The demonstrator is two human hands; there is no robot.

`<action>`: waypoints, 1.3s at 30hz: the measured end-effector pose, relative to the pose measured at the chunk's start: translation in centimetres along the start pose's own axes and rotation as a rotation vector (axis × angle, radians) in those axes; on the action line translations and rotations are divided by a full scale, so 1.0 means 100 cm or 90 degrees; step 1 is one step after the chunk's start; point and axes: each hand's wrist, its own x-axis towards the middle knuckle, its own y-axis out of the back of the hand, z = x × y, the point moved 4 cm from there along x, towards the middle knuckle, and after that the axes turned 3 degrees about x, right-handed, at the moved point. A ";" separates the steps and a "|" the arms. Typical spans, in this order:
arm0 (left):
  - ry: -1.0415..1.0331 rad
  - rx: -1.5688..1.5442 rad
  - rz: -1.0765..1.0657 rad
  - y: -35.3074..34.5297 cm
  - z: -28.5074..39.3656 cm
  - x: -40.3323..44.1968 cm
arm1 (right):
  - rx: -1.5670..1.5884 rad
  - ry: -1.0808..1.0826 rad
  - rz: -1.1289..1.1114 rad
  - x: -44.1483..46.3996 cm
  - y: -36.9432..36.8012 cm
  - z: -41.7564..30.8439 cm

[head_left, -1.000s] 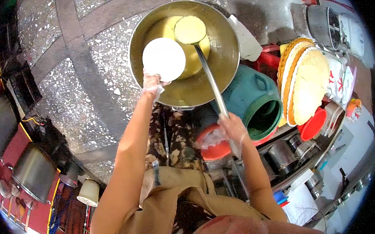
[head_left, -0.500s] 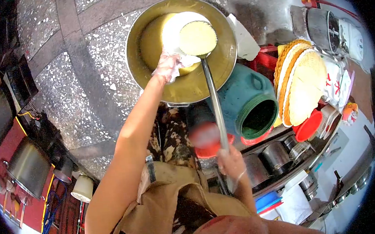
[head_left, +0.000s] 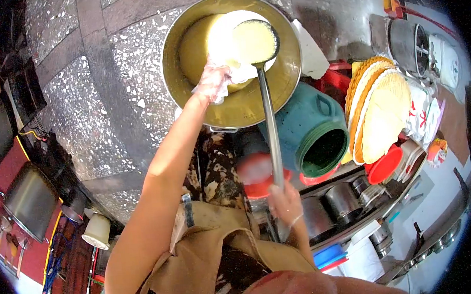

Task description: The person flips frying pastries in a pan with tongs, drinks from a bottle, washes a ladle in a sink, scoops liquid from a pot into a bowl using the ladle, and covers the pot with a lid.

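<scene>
A large metal pot (head_left: 171, 50) stands on the floor with pale yellow liquid inside. My left hand (head_left: 213, 83), apparently in a thin clear glove, reaches over its near side and grips a crumpled white bag-like thing (head_left: 218, 52), too bright to make out clearly. My right hand (head_left: 285, 203) is closed round the long metal handle of a ladle (head_left: 268, 112). The ladle's bowl, filled with pale yellow liquid, is over the pot beside the white thing and looks tilted toward it. Whether the two touch I cannot tell.
A green-blue plastic barrel (head_left: 302, 120) lies tipped beside the pot, its mouth facing me. Red basins (head_left: 259, 170) and a stack of woven round trays (head_left: 381, 115) are close by. Metal pots (head_left: 343, 199) stand on the right; a white bucket (head_left: 96, 231) is at left.
The ladle's bowl has moved slightly farther away and to the right and has tilted, so its dark right rim now shows. My left hand keeps its grip on the white thing.
</scene>
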 end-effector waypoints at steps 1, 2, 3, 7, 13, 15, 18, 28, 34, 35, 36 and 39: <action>0.006 -0.007 -0.001 -0.001 0.002 -0.002 | -0.001 0.000 -0.001 0.000 -0.001 0.000; 0.005 -0.007 0.000 0.000 0.003 -0.002 | 0.000 -0.002 0.001 0.000 -0.002 0.000; 0.003 -0.008 0.000 0.000 0.004 -0.002 | 0.001 -0.004 0.004 0.000 -0.002 0.000; 0.006 -0.002 0.019 0.002 0.008 -0.005 | -0.025 0.024 0.015 0.002 -0.002 0.006; -0.003 -0.023 0.015 0.005 0.010 -0.005 | 0.024 0.041 0.049 0.004 -0.004 0.011; 0.000 -0.019 0.020 0.006 0.011 -0.007 | -0.007 0.050 0.069 0.005 -0.003 0.011; 0.006 -0.007 0.025 0.011 0.010 -0.008 | -0.024 0.039 0.083 0.006 -0.003 0.017; 0.005 -0.024 0.026 0.018 0.013 -0.008 | -0.098 0.069 0.134 0.005 -0.001 0.030; -0.002 -0.038 -0.010 0.017 0.018 -0.008 | -0.134 0.121 0.141 0.003 -0.004 0.023; -0.002 -0.039 -0.007 0.017 0.019 -0.009 | -0.126 0.114 0.135 0.004 -0.005 0.024; -0.002 -0.022 0.020 0.017 0.021 -0.012 | -0.118 0.106 0.128 0.005 -0.005 0.025; 0.001 -0.010 0.051 0.017 0.024 -0.014 | -0.099 0.111 0.117 0.007 -0.006 0.028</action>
